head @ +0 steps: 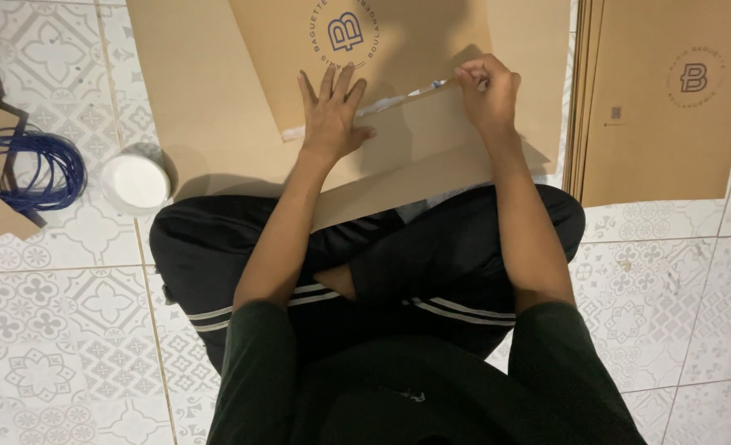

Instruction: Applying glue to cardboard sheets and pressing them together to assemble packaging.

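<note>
Cardboard sheet (431, 140), brown and flat, lies on the tiled floor (68, 330) right in front of your crossed legs, with its near edge resting over your knees. Your left hand (332, 115) is pressed flat on it, palm down and fingers spread, the fingertips reaching onto a second folded panel (398, 49) that lies on top and carries a round dark-blue emblem just beyond your fingers. Your right hand (487, 91) sits to the right of the left one, a short way apart, with thumb and fingers pinched together on the end of a thin white strip (382, 105). That strip runs along the lower edge of the upper panel, from your right fingertips leftward, passing just beside your left hand. Whether the strip is tape or backing paper cannot be told. Left of your left hand, well apart from it on the tiles, stands a white roll (136, 181), and farther left lies a coil of blue cord (39, 169) beside more brown card. To the right of your right hand, a stack of flat brown sheets (670, 107) lies on the floor, its top one printed with the same kind of emblem.
</note>
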